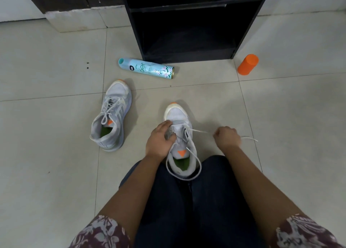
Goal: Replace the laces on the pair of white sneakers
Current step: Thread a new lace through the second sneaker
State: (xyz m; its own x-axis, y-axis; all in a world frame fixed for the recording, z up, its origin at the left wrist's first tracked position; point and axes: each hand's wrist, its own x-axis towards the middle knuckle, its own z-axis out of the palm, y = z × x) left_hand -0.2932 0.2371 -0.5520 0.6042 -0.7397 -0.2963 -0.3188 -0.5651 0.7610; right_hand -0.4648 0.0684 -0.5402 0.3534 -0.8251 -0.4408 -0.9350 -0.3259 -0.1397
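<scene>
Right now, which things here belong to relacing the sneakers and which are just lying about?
Job: near sneaker, gripped by left hand; its lace, pinched by right hand; second sneaker.
Lying about: spray can on its side; orange container; black shelf unit.

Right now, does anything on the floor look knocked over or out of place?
Yes: the spray can lies on its side on the tiles, just in front of the black shelf unit. Nothing looks spilled. The left hand holds the near sneaker, and the right hand grips its lace.
</scene>
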